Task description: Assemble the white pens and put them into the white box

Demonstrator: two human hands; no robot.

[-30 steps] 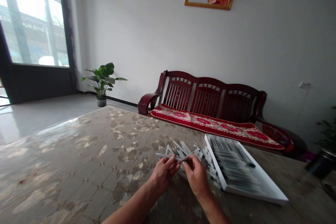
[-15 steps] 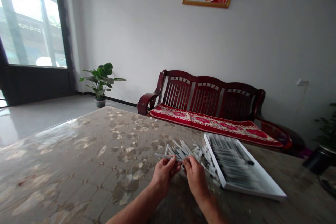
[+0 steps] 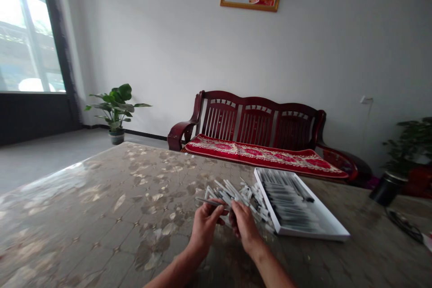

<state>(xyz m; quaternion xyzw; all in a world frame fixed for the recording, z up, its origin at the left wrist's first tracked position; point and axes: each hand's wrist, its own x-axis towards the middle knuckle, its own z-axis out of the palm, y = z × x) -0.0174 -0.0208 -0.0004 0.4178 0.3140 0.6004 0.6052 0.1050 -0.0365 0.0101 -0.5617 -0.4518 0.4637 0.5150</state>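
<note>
My left hand [image 3: 204, 222] is closed around a slim grey pen [image 3: 206, 201], whose one end sticks out to the left past the thumb. Close beside it, my right hand [image 3: 245, 225] has its fingers curled at the pen's other end. Something dark shows at those fingertips, too small and shaded to name. Just beyond both hands lies a loose heap of pens [image 3: 238, 192], mostly pale or clear with some dark parts. To the right stands a shallow white box [image 3: 332, 230] with many pens [image 3: 292, 209] laid in rows inside it.
The hands work over a table with a patterned, glossy cover [image 3: 111, 220]. A dark pot [image 3: 388, 189] with a plant and a black cable [image 3: 405, 225] are at the right. Behind the table is a wooden bench [image 3: 256, 121] with a red floral cover.
The view has swung slightly right, so everything sits further left. My right hand has turned, its fingers curling more downward at the pen's end. My left hand keeps the pen.
</note>
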